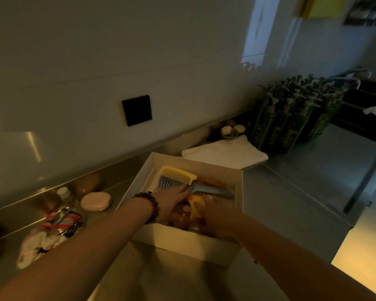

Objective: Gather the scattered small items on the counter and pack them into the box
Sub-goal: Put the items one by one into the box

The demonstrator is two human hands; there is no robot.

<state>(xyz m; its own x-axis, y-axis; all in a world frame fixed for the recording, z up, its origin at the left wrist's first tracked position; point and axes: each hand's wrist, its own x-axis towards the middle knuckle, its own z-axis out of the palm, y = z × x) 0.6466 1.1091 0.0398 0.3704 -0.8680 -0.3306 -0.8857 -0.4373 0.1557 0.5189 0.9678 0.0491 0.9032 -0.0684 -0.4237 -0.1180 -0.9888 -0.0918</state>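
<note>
Both hands are down inside my white cardboard box at lower centre: left hand pressing flat on the blue plastic comb, right hand among the contents, its grip unreadable. I'd flatten everything low. Left on the counter, the pink oval soap case remains unpacked.

- Black square wall plate on the pale wall.
- Folded white towel on the counter.
- Green pump bottles, clustered (labels unreadable).
- Small dish near the towel.
</note>
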